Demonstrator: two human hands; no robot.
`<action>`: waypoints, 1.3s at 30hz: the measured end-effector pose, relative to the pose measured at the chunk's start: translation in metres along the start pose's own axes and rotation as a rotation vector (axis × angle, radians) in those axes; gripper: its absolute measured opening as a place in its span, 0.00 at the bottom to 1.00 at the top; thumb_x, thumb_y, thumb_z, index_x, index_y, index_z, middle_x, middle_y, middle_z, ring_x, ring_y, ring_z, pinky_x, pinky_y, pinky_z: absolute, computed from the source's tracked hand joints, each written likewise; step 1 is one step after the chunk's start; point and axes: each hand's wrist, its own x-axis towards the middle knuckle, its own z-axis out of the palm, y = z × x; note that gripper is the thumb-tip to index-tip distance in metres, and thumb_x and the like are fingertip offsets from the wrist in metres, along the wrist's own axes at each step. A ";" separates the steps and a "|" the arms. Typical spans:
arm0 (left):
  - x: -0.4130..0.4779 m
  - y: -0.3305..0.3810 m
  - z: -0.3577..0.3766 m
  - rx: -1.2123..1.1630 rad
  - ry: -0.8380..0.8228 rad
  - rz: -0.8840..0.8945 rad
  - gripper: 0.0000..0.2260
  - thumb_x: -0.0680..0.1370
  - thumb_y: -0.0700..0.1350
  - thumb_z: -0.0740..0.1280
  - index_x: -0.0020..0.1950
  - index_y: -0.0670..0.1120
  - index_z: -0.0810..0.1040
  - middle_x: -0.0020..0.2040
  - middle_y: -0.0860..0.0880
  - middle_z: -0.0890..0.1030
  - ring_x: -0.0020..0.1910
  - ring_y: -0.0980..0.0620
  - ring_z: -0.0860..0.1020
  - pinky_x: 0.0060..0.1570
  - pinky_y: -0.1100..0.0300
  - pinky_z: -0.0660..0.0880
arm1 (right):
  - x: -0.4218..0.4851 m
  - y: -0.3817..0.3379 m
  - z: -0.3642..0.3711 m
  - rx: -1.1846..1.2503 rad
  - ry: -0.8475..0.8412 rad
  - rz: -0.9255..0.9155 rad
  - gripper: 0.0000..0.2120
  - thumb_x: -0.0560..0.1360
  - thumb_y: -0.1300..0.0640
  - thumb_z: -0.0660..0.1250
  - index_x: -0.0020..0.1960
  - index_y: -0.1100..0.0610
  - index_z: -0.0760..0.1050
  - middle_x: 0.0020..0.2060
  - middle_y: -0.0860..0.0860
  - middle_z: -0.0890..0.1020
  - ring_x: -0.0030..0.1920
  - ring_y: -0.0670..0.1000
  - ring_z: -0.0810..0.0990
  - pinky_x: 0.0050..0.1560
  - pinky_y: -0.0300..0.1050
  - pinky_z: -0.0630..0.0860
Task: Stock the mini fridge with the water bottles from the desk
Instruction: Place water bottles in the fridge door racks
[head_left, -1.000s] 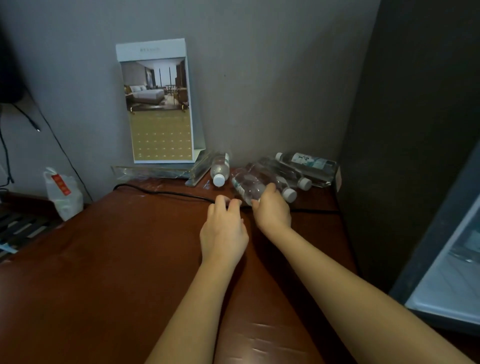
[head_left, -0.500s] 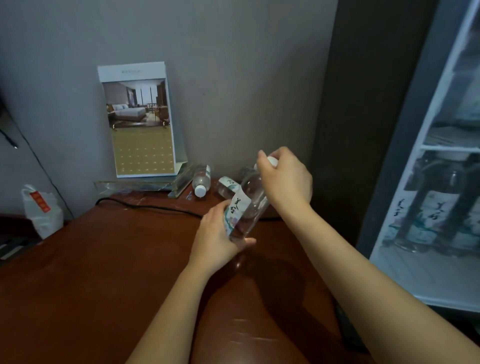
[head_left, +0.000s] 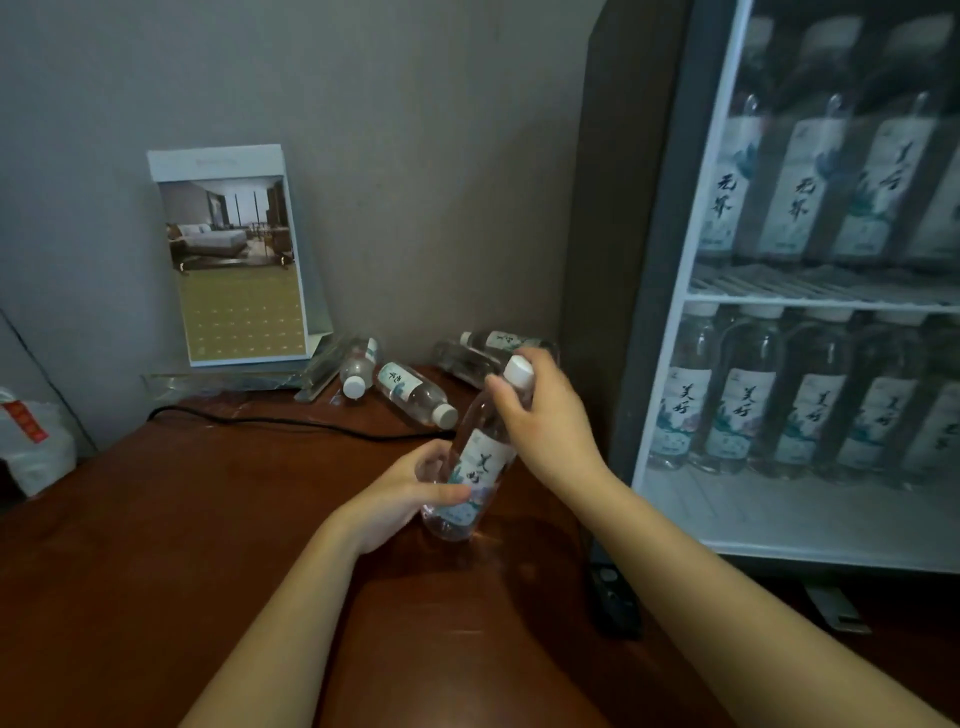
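The water bottle (head_left: 480, 457) now sits lower and more upright above the counter (head_left: 208, 519), left hand (head_left: 400, 499) gripping its base, right hand (head_left: 545, 421) its neck, mini fridge (head_left: 670, 312) beyond the right hand.

Showed as two slim forearms (head_left: 291, 623), bare along all the length in view, and ended in a bare left hand (head_left: 400, 493) and a bare right hand (head_left: 545, 421). Looked smooth and unmarked in the dim light. Narrowed toward the hands, with short, rounded fingers (head_left: 441, 493); stayed too dim for nails or other small detail.
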 end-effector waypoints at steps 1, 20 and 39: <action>-0.003 0.003 0.000 0.043 0.000 0.001 0.31 0.60 0.46 0.78 0.60 0.45 0.74 0.58 0.45 0.80 0.58 0.47 0.78 0.60 0.51 0.74 | -0.007 0.001 -0.004 0.067 -0.052 0.006 0.22 0.76 0.50 0.64 0.68 0.51 0.63 0.54 0.51 0.78 0.54 0.50 0.78 0.53 0.46 0.76; -0.128 0.045 0.122 0.179 -0.100 0.140 0.23 0.67 0.49 0.73 0.60 0.48 0.75 0.55 0.47 0.82 0.54 0.48 0.81 0.54 0.52 0.78 | -0.162 0.002 -0.110 0.493 -0.441 0.098 0.46 0.74 0.63 0.68 0.72 0.33 0.39 0.63 0.44 0.73 0.58 0.46 0.79 0.59 0.49 0.77; -0.128 0.136 0.446 0.014 -0.535 0.708 0.23 0.69 0.43 0.72 0.63 0.52 0.73 0.53 0.57 0.82 0.54 0.61 0.80 0.50 0.68 0.76 | -0.321 -0.002 -0.372 0.094 0.562 -0.036 0.24 0.68 0.60 0.73 0.60 0.46 0.69 0.51 0.38 0.81 0.51 0.42 0.81 0.51 0.36 0.77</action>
